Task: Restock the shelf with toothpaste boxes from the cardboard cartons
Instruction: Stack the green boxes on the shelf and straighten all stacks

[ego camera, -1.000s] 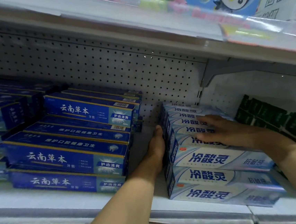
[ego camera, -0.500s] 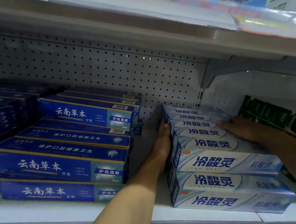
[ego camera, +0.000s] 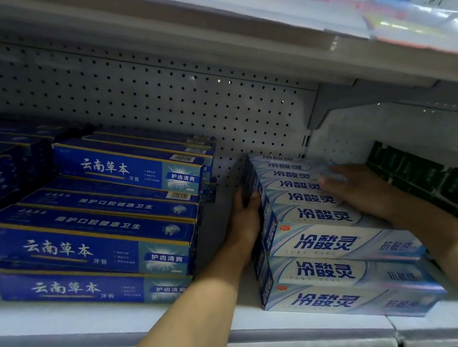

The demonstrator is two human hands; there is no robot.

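Nearest the camera runs the white metal shelf (ego camera: 129, 317) with its grey front rail, and on its right part sits the stack of pale blue-and-white cardboard toothpaste boxes (ego camera: 338, 246), long flat cartons with dark blue Chinese lettering and a small red mark near one end, piled several high and running back in rows toward the rear panel. Against the frame of half a second ago the stack stands in much the same spot on the shelf, and the right hand has slid from the far right edge of the top boxes inward, so that it now covers more of the top layer. The left hand (ego camera: 245, 222) lies against the left end faces of the upper boxes, thumb hooked over the corner at the top and fingers pressed along the side, gripping that end of the stack. The right hand (ego camera: 364, 194) rests palm down on the top boxes with its fingers stretched out nearly straight and flat, pressing rather than clasping. To the left, apart from the stack, lie stepped piles of dark blue toothpaste boxes with gold edging (ego camera: 97, 236). Just right of the stack stand dark green boxes (ego camera: 418, 172). Behind all of it rises the white perforated back panel (ego camera: 159, 96).
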